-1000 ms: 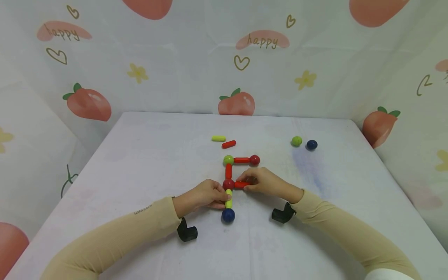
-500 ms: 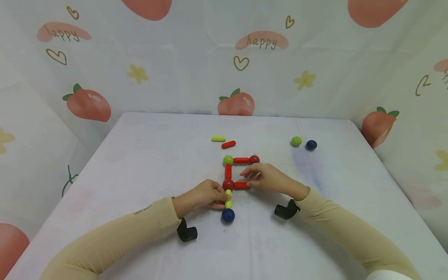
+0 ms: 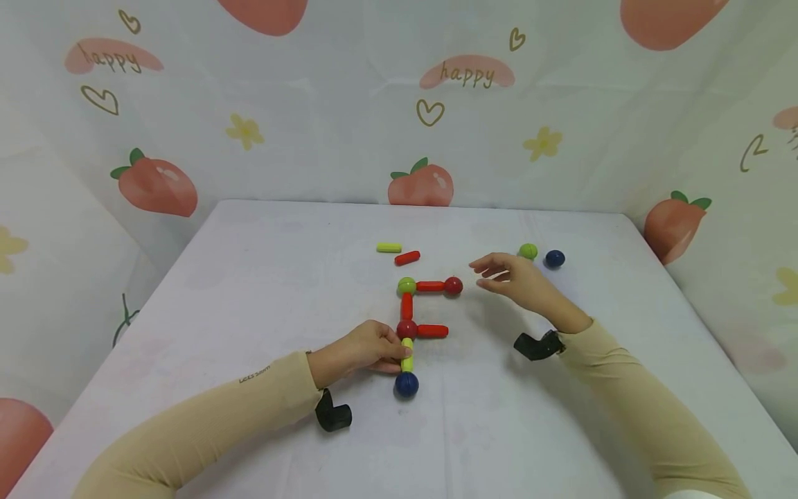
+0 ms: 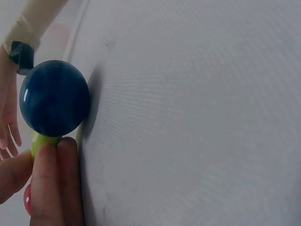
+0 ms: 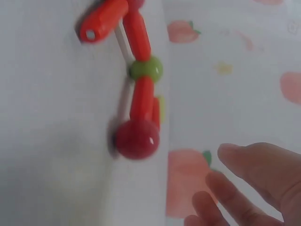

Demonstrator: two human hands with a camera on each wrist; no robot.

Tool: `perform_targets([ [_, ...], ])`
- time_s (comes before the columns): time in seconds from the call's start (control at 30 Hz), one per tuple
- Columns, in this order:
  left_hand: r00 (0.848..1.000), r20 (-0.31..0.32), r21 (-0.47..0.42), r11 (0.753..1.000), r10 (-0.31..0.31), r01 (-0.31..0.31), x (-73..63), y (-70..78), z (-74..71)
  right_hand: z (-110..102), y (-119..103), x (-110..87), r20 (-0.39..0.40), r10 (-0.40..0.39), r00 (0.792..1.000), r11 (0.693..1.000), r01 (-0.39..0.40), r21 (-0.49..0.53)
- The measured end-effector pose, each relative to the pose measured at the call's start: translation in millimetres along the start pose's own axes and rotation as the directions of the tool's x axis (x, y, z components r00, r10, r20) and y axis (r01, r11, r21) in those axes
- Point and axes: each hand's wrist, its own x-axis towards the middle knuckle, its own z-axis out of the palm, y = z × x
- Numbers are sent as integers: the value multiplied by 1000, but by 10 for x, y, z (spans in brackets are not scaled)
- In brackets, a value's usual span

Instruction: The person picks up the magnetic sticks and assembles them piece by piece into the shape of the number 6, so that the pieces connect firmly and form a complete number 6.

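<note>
On the table lies an F-shaped chain of rods and balls. My left hand (image 3: 373,346) pinches its yellow rod (image 3: 407,360), between a dark blue ball (image 3: 406,384) and a red ball (image 3: 407,329). From that red ball one red rod (image 3: 433,331) points right with a bare end, and another red rod (image 3: 407,305) runs up to a green ball (image 3: 406,285). A third red rod (image 3: 430,286) joins the green ball to a second red ball (image 3: 453,285). My right hand (image 3: 520,281) is raised with nothing in it, fingers extended, right of that second red ball.
Behind the chain lie a loose yellow rod (image 3: 389,247) and a loose red rod (image 3: 407,258). A loose green ball (image 3: 528,251), partly behind the right hand, and a loose blue ball (image 3: 555,259) sit at the back right. The table (image 3: 280,277) meets a printed cloth backdrop.
My right hand has let go of the red rod pointing right and moved up and to the right, toward the loose balls. The left hand stays on the yellow rod.
</note>
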Motion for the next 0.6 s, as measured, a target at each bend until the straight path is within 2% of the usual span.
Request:
perform_targets([
  [0.13,1000,-2,0,1000,-2,2,1,2,-1,-151,94,8,-76,23,997,1000,-24,-9],
  [0.27,1000,-3,6,1000,-1,1,2,4,0,-277,228,8,-169,55,984,998,-56,3],
  [0.47,1000,-1,7,1000,-1,1,-6,12,-4,-388,461,6,-343,47,938,999,-48,6],
  [0.6,1000,3,8,1000,1,-1,-11,12,-9,-454,580,6,-409,92,908,995,-93,16],
])
